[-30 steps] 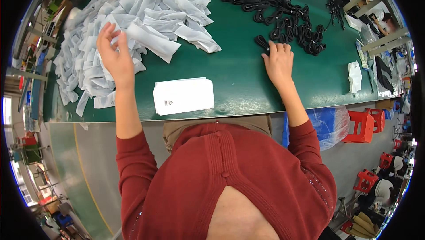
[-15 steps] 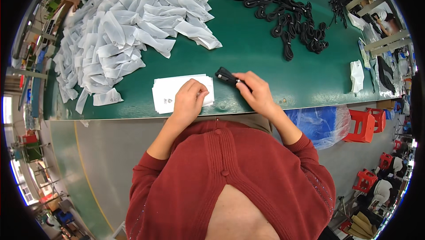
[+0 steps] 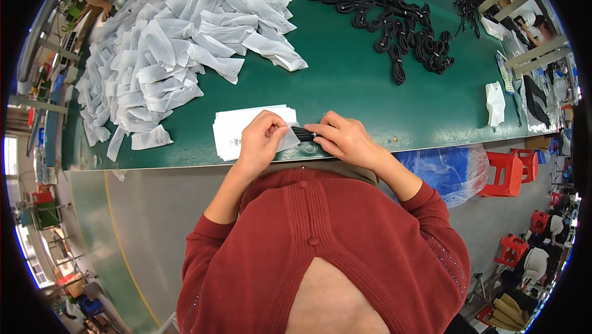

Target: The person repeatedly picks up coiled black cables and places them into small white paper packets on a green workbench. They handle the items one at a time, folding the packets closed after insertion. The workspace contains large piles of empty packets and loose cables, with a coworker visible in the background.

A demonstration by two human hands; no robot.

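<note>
Hands are pressed close at the desk [image 3: 370, 112] edge, a black cable bundle [image 3: 303, 134] pinched by the right hand [image 3: 345, 140] and fed into a white bag [image 3: 288, 138] gripped by the left hand [image 3: 262, 140], with bags [image 3: 160, 57] at 11 o'clock and cables [image 3: 388, 20] at 1 o'clock.

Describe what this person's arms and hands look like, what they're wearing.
Both arms wear long dark red knit sleeves, part of a buttoned cardigan, pushed partway up the forearms. The left hand and right hand are bare: no gloves, and no rings, watch or bracelet that I can make out.
</note>
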